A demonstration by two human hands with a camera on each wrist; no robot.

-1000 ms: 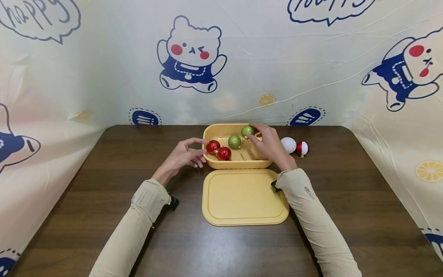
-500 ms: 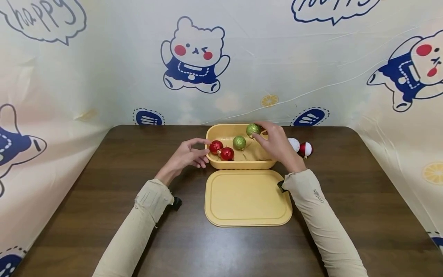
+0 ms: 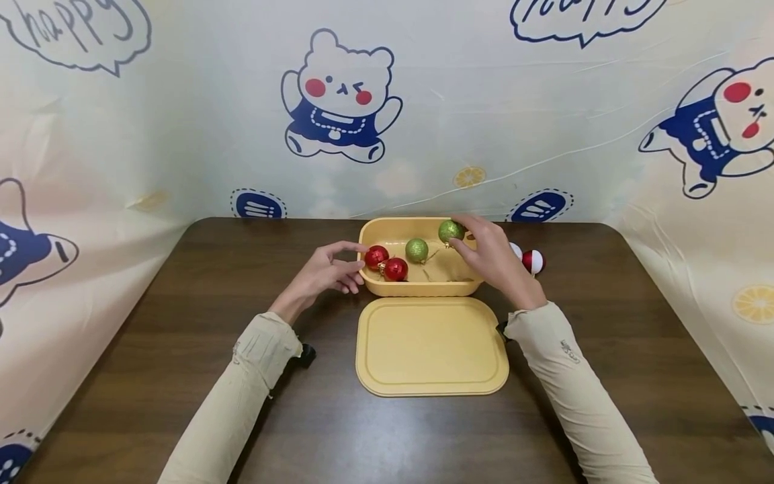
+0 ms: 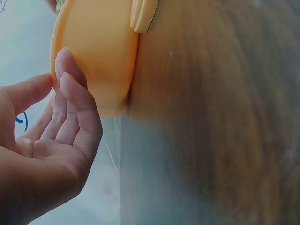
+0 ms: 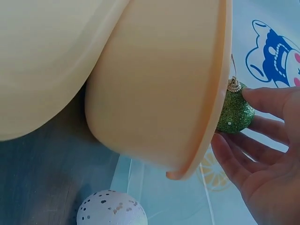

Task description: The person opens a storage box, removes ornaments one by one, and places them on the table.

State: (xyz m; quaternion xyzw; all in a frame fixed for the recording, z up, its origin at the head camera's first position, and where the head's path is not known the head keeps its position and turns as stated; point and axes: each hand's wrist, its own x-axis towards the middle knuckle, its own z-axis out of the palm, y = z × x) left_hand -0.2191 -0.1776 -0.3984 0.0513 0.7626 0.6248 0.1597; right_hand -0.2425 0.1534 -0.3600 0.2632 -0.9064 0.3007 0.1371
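Nearest on the worktop (image 3: 181,376) lies the yellow lid (image 3: 431,346), and at its 12 o'clock stands the yellow tub (image 3: 417,285) holding two red baubles (image 3: 385,263) and a green bauble (image 3: 416,250). The left hand (image 3: 323,272), fingers loosely spread, touches the tub's 9 o'clock wall. The right hand (image 3: 494,259) pinches a second green bauble (image 3: 450,231) over the 1 o'clock corner, partly hiding the white bauble (image 3: 516,250) and red-and-white bauble (image 3: 533,261) at 3 o'clock.

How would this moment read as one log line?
right hand: pinches green bauble over yellow box | left hand: touches box side | lid: off
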